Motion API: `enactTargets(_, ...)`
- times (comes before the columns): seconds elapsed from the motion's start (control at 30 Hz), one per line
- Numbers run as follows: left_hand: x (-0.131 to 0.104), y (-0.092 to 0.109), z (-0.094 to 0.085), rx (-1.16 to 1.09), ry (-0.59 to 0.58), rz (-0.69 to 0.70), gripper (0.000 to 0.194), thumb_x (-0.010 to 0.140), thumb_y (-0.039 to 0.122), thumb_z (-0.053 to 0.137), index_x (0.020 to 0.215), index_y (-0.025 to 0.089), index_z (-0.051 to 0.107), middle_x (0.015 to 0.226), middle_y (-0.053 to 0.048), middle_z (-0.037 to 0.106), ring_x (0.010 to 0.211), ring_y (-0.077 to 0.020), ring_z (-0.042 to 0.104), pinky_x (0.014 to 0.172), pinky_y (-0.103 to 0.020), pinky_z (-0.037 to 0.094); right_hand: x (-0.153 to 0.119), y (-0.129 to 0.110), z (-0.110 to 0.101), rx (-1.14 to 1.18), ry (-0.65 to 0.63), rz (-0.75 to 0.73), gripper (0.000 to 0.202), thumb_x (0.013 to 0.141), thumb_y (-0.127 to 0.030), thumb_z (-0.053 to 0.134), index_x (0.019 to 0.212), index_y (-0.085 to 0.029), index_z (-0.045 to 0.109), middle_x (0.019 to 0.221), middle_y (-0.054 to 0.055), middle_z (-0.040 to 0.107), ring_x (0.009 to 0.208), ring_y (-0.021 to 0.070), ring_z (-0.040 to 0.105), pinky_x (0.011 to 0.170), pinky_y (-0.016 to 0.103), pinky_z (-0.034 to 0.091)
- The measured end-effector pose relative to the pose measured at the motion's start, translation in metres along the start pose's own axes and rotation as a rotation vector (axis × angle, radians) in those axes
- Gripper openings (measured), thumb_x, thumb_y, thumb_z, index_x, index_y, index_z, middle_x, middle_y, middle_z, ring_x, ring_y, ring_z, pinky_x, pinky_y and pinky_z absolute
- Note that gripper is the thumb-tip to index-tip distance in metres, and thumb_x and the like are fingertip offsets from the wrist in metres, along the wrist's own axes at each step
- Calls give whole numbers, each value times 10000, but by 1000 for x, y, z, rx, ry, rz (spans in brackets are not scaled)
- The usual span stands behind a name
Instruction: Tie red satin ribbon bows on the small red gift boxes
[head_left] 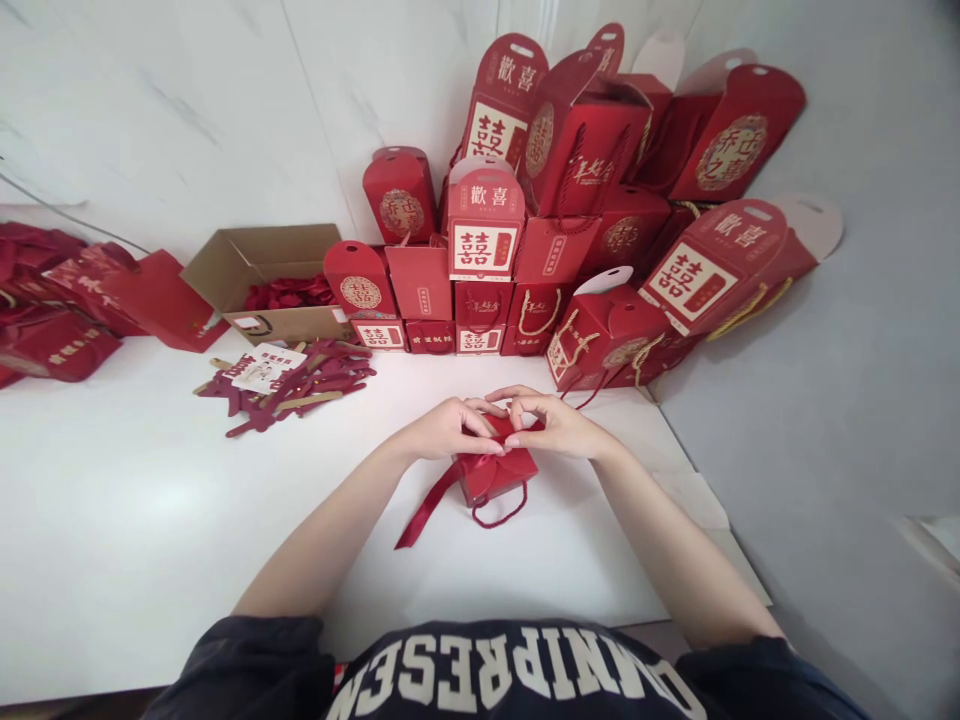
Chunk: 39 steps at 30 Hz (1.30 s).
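Note:
A small red gift box point(491, 484) sits on the white table in front of me, its rope handle lying toward me. Over its top, my left hand point(455, 430) and my right hand point(551, 424) meet with thumbs close together. Both hands pinch the dark red ribbon point(433, 508) where it crosses the lid. One end of this ribbon trails down to the left onto the table. The fingertips partly cover the ribbon's middle, so its exact shape there is hidden.
Red gift boxes point(421, 284) are stacked along the wall and at the right. Back left stands an open cardboard box point(300, 325) with red items; a pile of red tags and ribbons point(315, 385) lies before it. Red bags point(82, 340) are far left on the white table point(150, 560).

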<state>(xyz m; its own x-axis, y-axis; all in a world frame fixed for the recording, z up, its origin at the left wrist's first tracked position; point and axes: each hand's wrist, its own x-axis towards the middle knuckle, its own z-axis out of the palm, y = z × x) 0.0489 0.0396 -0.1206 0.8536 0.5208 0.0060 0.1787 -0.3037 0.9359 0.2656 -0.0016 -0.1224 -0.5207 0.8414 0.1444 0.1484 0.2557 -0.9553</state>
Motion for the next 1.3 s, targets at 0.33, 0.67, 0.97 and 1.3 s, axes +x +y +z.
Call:
enactTargets(0.33,3,3,4,-12,-71,105,217,790,326,686,659,164,745,750,-93,726,1049,-211,572,989,-338,399,-1,-5,-6,-145,-45,92,342,928,-459,454,874,-265,730,1415,25,465,1367,233,342,1141,449,252)
enactTargets(0.67,2,2,4,-26,-47,62,192,781,341,695,728,172,768,847,-91,752,1177,-218,526,1022,-328,395,10,-4,-8,-78,-103,-39,159,748,-368,727,696,-219,711,1306,55,572,1265,240,495,1068,440,362)
enactTargets(0.97,5,-11,0,-74,-39,39,154,783,309,698,797,180,780,837,-103,753,1209,-224,516,1039,-357,388,-40,-21,15,-472,28,-304,158,908,-213,525,942,-224,679,936,76,713,862,195,632,768,353,514)
enactTargets(1.3,1,1,3,140,49,151,65,747,233,702,744,183,744,822,-71,743,1118,-223,580,1011,-347,414,-40,-32,23,-675,15,-268,148,895,-319,553,937,-199,629,888,81,671,845,211,598,798,367,454)
